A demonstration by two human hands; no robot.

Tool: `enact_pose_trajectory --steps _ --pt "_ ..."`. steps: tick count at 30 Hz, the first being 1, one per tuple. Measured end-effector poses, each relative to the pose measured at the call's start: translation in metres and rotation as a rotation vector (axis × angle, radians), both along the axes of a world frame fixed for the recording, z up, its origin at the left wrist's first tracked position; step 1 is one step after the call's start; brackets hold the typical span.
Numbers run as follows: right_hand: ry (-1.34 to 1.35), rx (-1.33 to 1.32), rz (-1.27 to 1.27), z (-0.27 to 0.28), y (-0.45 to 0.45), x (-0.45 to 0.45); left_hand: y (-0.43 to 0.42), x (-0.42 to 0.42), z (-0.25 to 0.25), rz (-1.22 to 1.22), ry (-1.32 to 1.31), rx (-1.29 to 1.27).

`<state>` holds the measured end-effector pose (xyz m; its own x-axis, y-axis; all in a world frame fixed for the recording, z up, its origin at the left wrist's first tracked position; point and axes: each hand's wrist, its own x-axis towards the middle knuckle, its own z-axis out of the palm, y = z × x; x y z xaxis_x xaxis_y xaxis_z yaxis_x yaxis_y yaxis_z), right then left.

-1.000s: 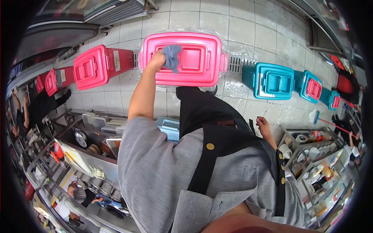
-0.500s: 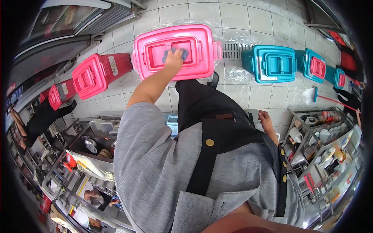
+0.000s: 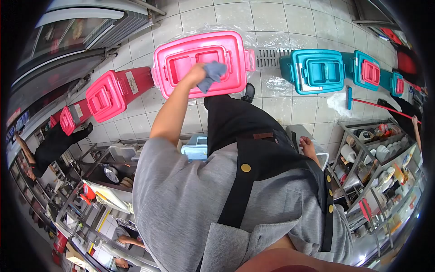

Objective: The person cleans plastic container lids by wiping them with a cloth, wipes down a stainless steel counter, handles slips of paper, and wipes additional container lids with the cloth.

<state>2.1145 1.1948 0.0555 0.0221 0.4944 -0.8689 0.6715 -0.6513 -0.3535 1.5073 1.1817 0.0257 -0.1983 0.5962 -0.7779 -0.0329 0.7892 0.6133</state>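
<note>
Cloth [image 3: 213,76], gry-blue, qty 1, gripped in L hand [image 3: 195,75], R hand [image 3: 308,148] hanging half-curled at side, cloth over pink bin lid [image 3: 194,56], contact unclear; teal bins [image 3: 317,71] to R; red-handled broom [image 3: 349,98] far R.

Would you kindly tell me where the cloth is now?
In the head view, the cloth is in the left hand, over the right half of the pink lid.
</note>
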Motion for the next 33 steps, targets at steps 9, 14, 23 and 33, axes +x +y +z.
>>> enact_pose_trajectory --steps 9,14,23,33 --pt "-0.004 0.011 0.032 -0.017 0.000 0.009 0.020 0.038 -0.091 -0.130 1.243 0.178" --pt "0.004 -0.048 0.018 -0.004 -0.006 -0.008 -0.005 0.033 -0.087 -0.573 0.909 0.229" --pt "0.030 -0.012 -0.096 -0.020 -0.041 0.010 0.096 0.001 -0.083 -0.632 0.741 0.293" --pt "0.056 0.018 -0.263 -0.010 -0.103 -0.030 0.010 0.036 -0.048 -1.167 0.902 0.952"
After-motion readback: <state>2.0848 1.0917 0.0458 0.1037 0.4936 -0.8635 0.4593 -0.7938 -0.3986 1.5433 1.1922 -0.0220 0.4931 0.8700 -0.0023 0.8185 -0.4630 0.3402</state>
